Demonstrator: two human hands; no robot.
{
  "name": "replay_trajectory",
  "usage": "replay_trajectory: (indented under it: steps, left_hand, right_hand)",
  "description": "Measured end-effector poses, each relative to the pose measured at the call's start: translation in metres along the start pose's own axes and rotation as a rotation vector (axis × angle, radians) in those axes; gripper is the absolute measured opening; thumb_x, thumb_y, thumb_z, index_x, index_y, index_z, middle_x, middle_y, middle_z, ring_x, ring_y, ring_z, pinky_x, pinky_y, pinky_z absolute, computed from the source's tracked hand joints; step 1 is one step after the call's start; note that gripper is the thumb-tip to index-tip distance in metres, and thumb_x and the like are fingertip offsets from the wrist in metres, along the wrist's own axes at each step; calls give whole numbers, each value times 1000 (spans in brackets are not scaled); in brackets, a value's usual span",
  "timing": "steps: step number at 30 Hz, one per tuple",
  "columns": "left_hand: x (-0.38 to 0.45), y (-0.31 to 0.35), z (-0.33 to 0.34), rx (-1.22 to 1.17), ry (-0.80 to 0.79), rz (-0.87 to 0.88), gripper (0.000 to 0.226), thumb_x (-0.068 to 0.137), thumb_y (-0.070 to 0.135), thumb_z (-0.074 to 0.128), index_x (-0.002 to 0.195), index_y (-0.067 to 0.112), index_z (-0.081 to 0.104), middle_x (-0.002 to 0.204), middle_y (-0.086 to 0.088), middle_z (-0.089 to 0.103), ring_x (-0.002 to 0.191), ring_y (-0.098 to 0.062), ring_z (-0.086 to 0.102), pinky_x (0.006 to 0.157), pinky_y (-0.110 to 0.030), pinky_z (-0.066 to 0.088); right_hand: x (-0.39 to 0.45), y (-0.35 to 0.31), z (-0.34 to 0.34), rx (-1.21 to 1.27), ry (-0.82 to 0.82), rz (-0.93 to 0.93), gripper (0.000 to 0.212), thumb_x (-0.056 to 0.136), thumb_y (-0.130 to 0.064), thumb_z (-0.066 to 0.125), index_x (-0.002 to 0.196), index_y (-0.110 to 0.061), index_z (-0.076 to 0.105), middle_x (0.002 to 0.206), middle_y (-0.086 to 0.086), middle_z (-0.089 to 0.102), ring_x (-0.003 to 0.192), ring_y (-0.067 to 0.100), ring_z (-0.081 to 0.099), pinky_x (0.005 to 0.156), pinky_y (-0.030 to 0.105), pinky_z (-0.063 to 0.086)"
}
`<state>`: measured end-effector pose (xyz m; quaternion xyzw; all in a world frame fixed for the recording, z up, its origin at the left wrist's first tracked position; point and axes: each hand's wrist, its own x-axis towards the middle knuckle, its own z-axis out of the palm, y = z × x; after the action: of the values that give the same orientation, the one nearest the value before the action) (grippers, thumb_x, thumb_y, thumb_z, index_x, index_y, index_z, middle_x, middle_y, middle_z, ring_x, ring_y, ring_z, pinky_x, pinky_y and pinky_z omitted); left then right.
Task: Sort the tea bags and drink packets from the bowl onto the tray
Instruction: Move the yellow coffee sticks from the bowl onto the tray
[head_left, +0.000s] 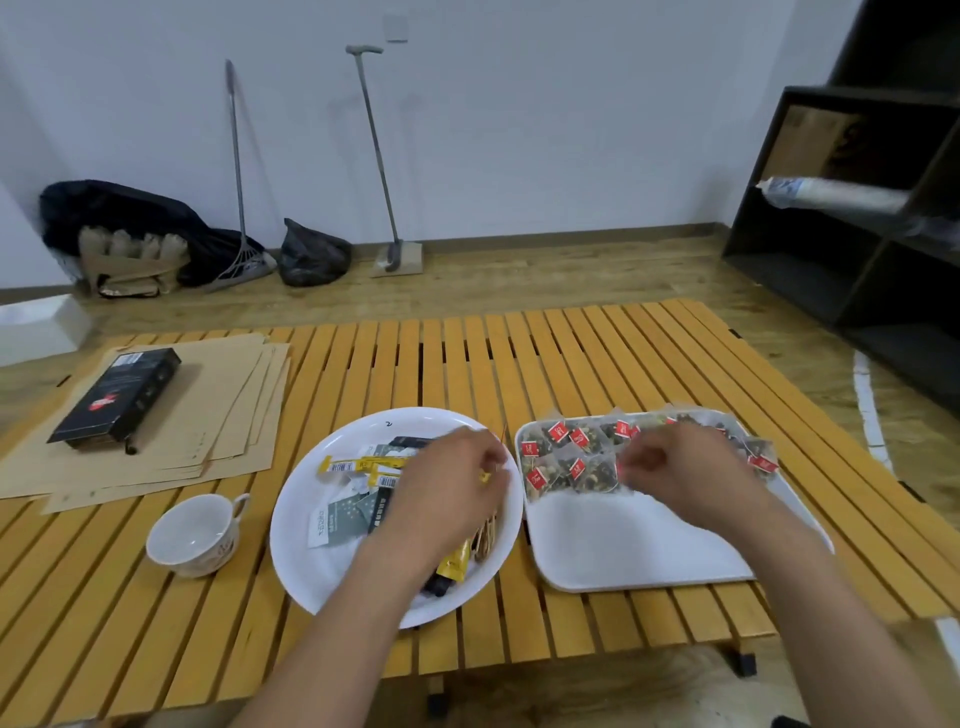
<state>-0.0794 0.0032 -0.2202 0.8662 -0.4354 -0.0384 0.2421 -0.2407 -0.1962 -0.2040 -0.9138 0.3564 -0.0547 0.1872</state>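
A white bowl (311, 561) on the slatted table holds several drink packets (358, 465), yellow, grey and black. My left hand (452, 483) is over the bowl's right side with fingers curled, pinching a small yellow packet near the rim. To the right lies a white tray (613, 545). Several mesh tea bags with red tags (566, 457) lie in rows along its far part. My right hand (680, 467) hovers over those tea bags, fingers curled; whether it holds a tea bag is unclear because of blur.
A white cup (195, 535) stands left of the bowl. Brown paper sheets (223, 410) with a black box (119, 405) on them lie at the table's left. A dark shelf unit (857, 208) stands at the right. Brooms and bags lean by the far wall.
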Motion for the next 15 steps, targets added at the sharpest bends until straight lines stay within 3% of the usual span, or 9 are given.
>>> replay_trajectory:
  steps: [3,8,11,15]
  left_hand:
    - [-4,-28,-11,101,-27,-220,30,80,55,73,100,35,64,91,14,68,87,-9,62,69,-29,47]
    - [-3,-30,-1,94,-51,-230,33,78,51,74,106,35,68,86,13,73,89,-10,67,72,-31,52]
    - [1,-32,4,-4,-80,-246,33,77,39,76,109,33,69,80,13,74,87,-10,68,76,-33,56]
    - [7,-38,-10,-298,-41,-302,19,76,28,85,93,29,76,75,12,76,81,-8,71,82,-35,58]
  right_hand:
    - [0,-43,22,209,29,-138,10,86,-29,74,93,-27,79,84,-11,75,83,8,69,80,35,59]
    - [7,-68,56,227,96,-214,12,87,-29,68,96,-28,76,84,-14,75,78,5,69,74,35,59]
    - [8,-65,62,344,93,-191,14,89,-30,70,102,-30,73,86,-17,71,75,-2,67,74,33,59]
    - [8,-63,54,573,99,-134,26,90,-31,74,116,-27,70,96,-15,73,82,1,68,75,28,58]
